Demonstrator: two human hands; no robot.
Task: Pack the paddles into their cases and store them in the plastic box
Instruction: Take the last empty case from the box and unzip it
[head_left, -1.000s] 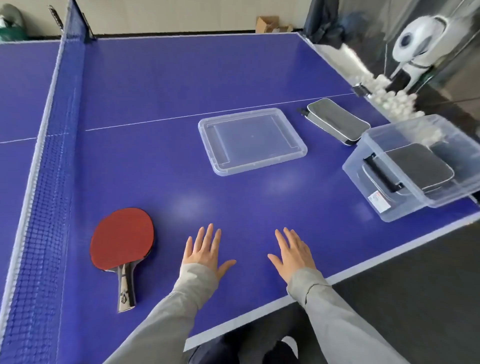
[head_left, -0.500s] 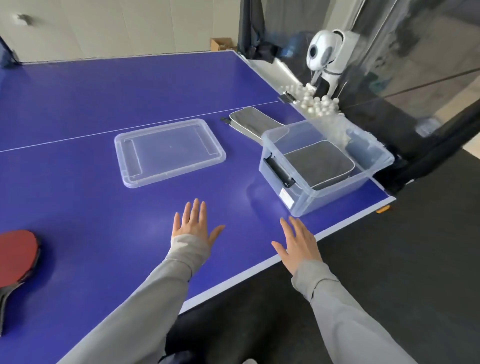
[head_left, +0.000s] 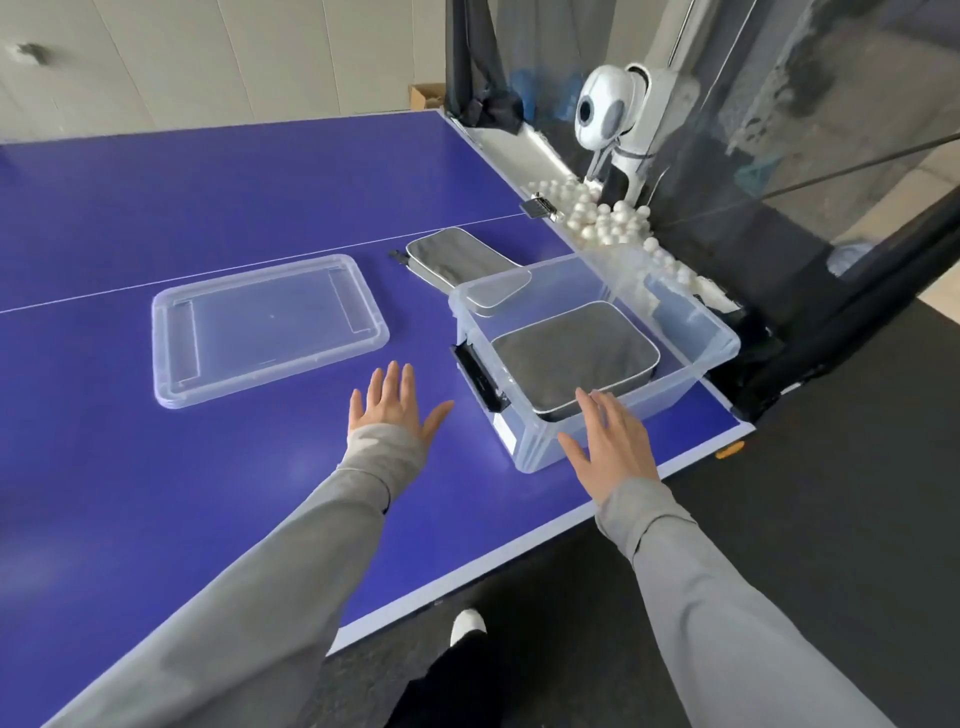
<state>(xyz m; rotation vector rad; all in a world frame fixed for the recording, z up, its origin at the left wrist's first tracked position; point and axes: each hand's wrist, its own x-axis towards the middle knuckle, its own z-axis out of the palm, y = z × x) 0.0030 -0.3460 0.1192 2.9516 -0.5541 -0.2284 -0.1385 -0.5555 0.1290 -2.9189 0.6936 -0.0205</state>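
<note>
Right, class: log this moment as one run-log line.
left hand: open | right hand: open | plastic box: one case | second case: table | lid: off

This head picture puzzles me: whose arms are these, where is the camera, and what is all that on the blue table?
No machine here: a person wears the camera on the head, looking down at their own arms. The left hand and right hand are both open and hold nothing; the right reaches at the near wall of the clear box. The table is for table tennis. One grey paddle case lies in the box, another case behind it. The box's lid lies flat to the left. White balls sit past the table's edge.
</note>
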